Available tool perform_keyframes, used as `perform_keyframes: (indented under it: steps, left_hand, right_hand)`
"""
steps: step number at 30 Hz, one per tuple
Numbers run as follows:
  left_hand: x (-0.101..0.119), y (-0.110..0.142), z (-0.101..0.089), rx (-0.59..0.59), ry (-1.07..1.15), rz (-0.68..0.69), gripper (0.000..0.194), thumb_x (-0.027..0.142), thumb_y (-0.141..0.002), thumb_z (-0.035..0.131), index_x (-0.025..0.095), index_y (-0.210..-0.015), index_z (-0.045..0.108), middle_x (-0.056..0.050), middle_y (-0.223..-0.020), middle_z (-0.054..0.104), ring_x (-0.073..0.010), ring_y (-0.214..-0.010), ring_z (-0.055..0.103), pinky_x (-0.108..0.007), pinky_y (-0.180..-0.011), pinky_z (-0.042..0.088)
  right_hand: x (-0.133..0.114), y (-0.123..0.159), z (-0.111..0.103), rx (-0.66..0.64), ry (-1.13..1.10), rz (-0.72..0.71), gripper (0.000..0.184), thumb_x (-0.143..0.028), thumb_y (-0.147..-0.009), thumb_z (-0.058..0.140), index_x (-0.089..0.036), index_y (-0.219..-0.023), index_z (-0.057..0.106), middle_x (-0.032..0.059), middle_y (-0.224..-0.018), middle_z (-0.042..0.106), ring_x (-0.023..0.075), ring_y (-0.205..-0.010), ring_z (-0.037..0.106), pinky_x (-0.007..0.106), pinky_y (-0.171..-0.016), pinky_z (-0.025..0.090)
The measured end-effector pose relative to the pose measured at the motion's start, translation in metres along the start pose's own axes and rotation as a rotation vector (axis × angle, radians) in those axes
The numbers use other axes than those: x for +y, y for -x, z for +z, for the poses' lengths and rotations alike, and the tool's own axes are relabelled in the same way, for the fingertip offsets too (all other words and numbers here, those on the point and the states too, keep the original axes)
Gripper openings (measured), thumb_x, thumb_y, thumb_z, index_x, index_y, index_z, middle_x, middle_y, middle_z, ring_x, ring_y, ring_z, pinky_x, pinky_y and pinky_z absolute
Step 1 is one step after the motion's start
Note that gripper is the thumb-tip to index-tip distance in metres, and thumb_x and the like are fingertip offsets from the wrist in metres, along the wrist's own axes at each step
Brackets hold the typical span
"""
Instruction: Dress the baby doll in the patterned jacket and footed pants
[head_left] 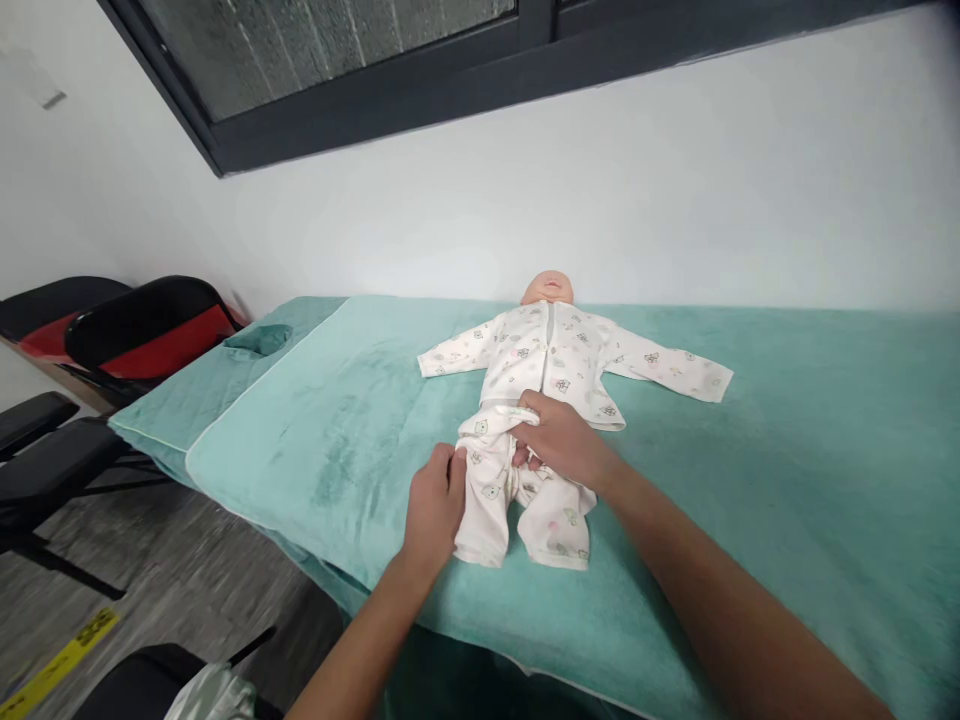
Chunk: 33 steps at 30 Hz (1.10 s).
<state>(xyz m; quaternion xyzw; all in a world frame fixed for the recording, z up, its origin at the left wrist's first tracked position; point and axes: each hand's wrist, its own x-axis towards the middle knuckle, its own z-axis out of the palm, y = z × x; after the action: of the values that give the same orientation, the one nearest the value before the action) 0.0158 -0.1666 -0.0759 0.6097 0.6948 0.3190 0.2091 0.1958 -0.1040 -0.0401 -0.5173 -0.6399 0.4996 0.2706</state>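
On the green cover (787, 420), a doll (550, 288) is lying face up nr the wall (675, 200), wearing a white shirt (514, 355) w/ small prints, its sleeves spreading wide. Matching pants (486, 505) are lying just below the shirt, bunching at the waistband (487, 424), btwn both hands: the R hand (566, 440) is gripping the waistband's middle, & the L hand (437, 505) is pinching the pants' outer L edge.

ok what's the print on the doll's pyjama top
Small scattered animal-like motifs on white pyjama top; head view.
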Motion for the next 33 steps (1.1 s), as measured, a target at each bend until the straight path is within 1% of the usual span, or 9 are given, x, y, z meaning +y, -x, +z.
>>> perform_keyframes:
  steps: [5, 7, 9, 14, 17, 20, 23, 28, 33]
  left_hand:
    - [0.003, -0.021, 0.006, 0.030, -0.217, 0.099, 0.023, 0.034, -0.096, 0.033, 0.023, -0.078, 0.044, -0.001, -0.068, 0.055, -0.0189, -0.062, 0.053, -0.028, -0.059, 0.030]
    - [-0.001, -0.019, 0.009, 0.031, -0.226, 0.093, 0.023, 0.033, -0.096, 0.032, 0.023, -0.079, 0.045, -0.001, -0.069, 0.057, -0.0195, -0.062, 0.054, -0.028, -0.058, 0.031]
    - [-0.006, -0.014, 0.012, 0.036, -0.183, 0.075, 0.024, 0.035, -0.096, 0.031, 0.022, -0.082, 0.046, -0.002, -0.071, 0.059, -0.0203, -0.063, 0.056, -0.029, -0.059, 0.034]
    - [-0.004, 0.005, 0.007, 0.039, 0.105, -0.012, 0.030, 0.047, -0.095, 0.038, 0.021, -0.101, 0.052, -0.003, -0.080, 0.066, -0.0213, -0.072, 0.062, -0.031, -0.065, 0.042]
    - [0.011, 0.023, -0.002, -0.141, 0.304, -0.140, 0.046, 0.053, -0.088, 0.053, 0.022, -0.121, 0.047, -0.002, -0.084, 0.069, -0.0218, -0.073, 0.065, -0.031, -0.064, 0.046]
    - [0.025, 0.036, -0.006, -0.273, 0.522, -0.260, 0.070, 0.046, -0.080, 0.067, 0.023, -0.138, 0.035, -0.008, -0.109, 0.069, -0.0248, -0.096, 0.066, -0.034, -0.078, 0.051]
    - [0.029, 0.037, 0.001, -0.241, 0.645, -0.347, 0.072, 0.036, -0.080, 0.068, 0.022, -0.140, 0.031, -0.011, -0.121, 0.063, -0.0251, -0.106, 0.064, -0.036, -0.088, 0.050]
    - [0.023, 0.020, 0.022, -0.045, 0.334, -0.131, 0.058, 0.028, -0.080, 0.065, 0.017, -0.131, 0.041, -0.013, -0.124, 0.055, -0.0257, -0.115, 0.055, -0.041, -0.099, 0.044]
    - [0.019, 0.007, 0.027, 0.116, -0.045, 0.129, 0.043, 0.040, -0.086, 0.059, 0.017, -0.120, 0.048, -0.011, -0.109, 0.052, -0.0269, -0.102, 0.056, -0.041, -0.085, 0.049]
  right_hand:
    - [0.001, 0.003, -0.004, -0.004, 0.152, -0.090, 0.037, -0.047, -0.073, 0.068, -0.024, -0.095, 0.049, 0.0016, -0.088, 0.067, 0.0195, -0.075, 0.064, 0.029, -0.062, 0.049]
    - [0.002, 0.004, -0.004, -0.026, 0.212, -0.173, 0.049, -0.043, -0.067, 0.074, -0.025, -0.104, 0.050, 0.0035, -0.105, 0.065, 0.0217, -0.091, 0.063, 0.031, -0.073, 0.048]
    - [0.003, 0.004, -0.003, -0.072, 0.236, -0.224, 0.046, -0.035, -0.069, 0.072, -0.025, -0.108, 0.050, 0.0035, -0.110, 0.064, 0.0216, -0.096, 0.061, 0.032, -0.079, 0.046]
    - [0.006, 0.003, 0.004, 0.011, 0.237, -0.269, 0.023, -0.018, -0.075, 0.055, -0.025, -0.097, 0.052, 0.0013, -0.101, 0.066, 0.0196, -0.093, 0.061, 0.030, -0.078, 0.043]
    - [0.006, 0.003, 0.005, 0.082, 0.195, -0.256, 0.018, -0.018, -0.075, 0.050, -0.025, -0.092, 0.052, -0.0017, -0.085, 0.066, 0.0168, -0.077, 0.062, 0.027, -0.068, 0.044]
    - [0.005, 0.003, 0.003, 0.079, 0.109, -0.159, 0.021, -0.018, -0.075, 0.046, -0.026, -0.093, 0.053, -0.0050, -0.065, 0.061, 0.0144, -0.055, 0.058, 0.024, -0.050, 0.041]
    - [0.004, 0.003, 0.001, 0.045, 0.026, -0.084, 0.023, -0.018, -0.075, 0.045, -0.027, -0.095, 0.053, -0.0062, -0.055, 0.059, 0.0145, -0.048, 0.057, 0.022, -0.044, 0.040]
    - [0.007, 0.001, 0.000, 0.000, -0.060, -0.063, 0.019, -0.019, -0.077, 0.048, -0.025, -0.094, 0.054, -0.0049, -0.055, 0.062, 0.0138, -0.048, 0.059, 0.022, -0.047, 0.045]
    - [0.009, 0.001, -0.002, -0.031, -0.093, -0.086, 0.019, -0.022, -0.079, 0.050, -0.025, -0.096, 0.054, -0.0050, -0.057, 0.061, 0.0134, -0.049, 0.059, 0.022, -0.049, 0.046]
